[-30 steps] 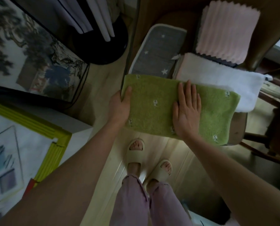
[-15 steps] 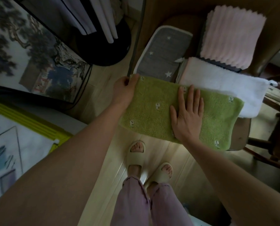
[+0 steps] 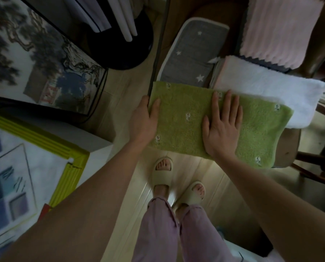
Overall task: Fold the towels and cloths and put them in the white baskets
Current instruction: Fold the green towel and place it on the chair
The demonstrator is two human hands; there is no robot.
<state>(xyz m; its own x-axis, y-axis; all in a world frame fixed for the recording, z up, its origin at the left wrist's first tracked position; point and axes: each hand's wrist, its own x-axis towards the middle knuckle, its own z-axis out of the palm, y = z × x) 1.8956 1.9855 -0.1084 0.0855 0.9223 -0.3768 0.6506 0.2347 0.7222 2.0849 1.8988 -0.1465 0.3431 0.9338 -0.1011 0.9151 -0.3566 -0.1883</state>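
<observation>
- Dim room, pale wood floor (image 3: 120,87); brown chair seat (image 3: 288,146) at right serving as folding surface.
- Green towel (image 3: 178,121) spread across seat, near-left part overhanging the floor, already folded to a long strip.
- Left hand (image 3: 143,121) gripping the towel's left edge, thumb on top, fingers hidden beneath.
- Right hand (image 3: 221,129) flat, fingers straight, pressing mid-towel.
- White towel (image 3: 267,95), grey star cloth (image 3: 194,53), pink ribbed cloth (image 3: 279,27) lying farther back.
- Step, judged: halving fold across the length.
- Next move likely calls for carrying left edge rightward over the pinned middle, edges aligned.
- White baskets not in view.
</observation>
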